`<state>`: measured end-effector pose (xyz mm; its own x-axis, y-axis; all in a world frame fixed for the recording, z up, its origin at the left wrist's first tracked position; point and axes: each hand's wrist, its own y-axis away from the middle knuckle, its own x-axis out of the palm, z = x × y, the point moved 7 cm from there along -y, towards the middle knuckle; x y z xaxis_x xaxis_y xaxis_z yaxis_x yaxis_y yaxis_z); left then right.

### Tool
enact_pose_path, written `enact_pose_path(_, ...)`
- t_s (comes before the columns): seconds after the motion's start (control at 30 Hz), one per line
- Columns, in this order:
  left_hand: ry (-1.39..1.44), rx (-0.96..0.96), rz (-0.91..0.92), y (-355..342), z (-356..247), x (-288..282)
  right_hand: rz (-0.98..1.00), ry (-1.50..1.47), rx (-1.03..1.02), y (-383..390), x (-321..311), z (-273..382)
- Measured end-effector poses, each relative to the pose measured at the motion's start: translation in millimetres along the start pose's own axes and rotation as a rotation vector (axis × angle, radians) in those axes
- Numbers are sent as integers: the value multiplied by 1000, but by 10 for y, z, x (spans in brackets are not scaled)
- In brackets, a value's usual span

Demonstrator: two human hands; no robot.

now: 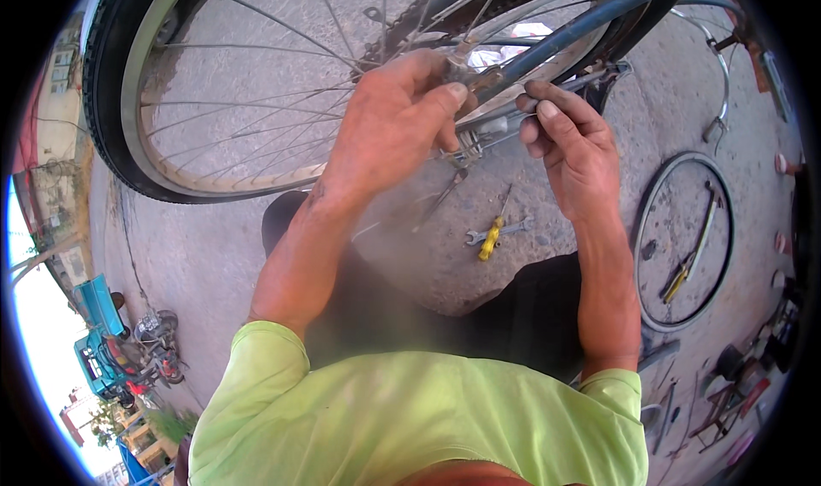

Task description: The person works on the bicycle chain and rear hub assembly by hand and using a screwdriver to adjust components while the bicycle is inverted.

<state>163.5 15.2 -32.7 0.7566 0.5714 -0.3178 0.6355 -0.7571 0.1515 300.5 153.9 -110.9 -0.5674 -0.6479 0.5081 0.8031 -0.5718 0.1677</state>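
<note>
A bicycle wheel [132,92] with a black tyre and thin spokes stands before me, next to the bicycle's blue frame tube [581,24]. My left hand [398,118] is closed around a metal fitting [485,80] at the tube's lower end, close to the wheel's hub. Part of that fitting is hidden by my fingers. Just right of it, my right hand [573,135] pinches a small dark piece between thumb and fingers, too small to name. Below both hands, a yellow-handled screwdriver [491,240] lies across an open-ended wrench [513,229] on the ground.
At the right, a loose wheel rim [643,255] lies on the concrete ground [214,255] around a yellow-handled tool [697,242]. More tools and parts lie at the lower right. Far left stand a motorcycle [158,345] and a teal vehicle [98,315].
</note>
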Motion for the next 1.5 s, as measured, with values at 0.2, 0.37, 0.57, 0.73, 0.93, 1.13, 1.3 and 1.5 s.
enact_pose_path(0.2, -54, -25, 0, -8, 8, -12, -26, -1, 38, 69, 88, 5)
enact_pose_path(0.37, -60, -24, 5, -13, 19, -20, 42, -50, -54, 36, 113, -5)
enact_pose_path(0.57, -48, -25, 5, -5, -7, -16, 38, -68, -53, 57, 257, 25)
enact_pose_path(0.73, -64, -23, 3, 9, -50, -16, 109, -15, -120, 44, 329, 15)
enact_pose_path(0.93, -32, -8, 11, 4, -46, -13, 97, 5, -156, 42, 396, 22)
enact_pose_path(1.13, -8, 8, 24, 0, -62, -10, 37, 67, -171, 54, 445, 52)
enact_pose_path(1.3, 33, 35, 19, -2, -30, -5, 12, 115, -257, 54, 504, 170)
enact_pose_path(1.5, -28, 108, -7, -43, -31, -6, -43, 338, -362, 77, 462, 203)
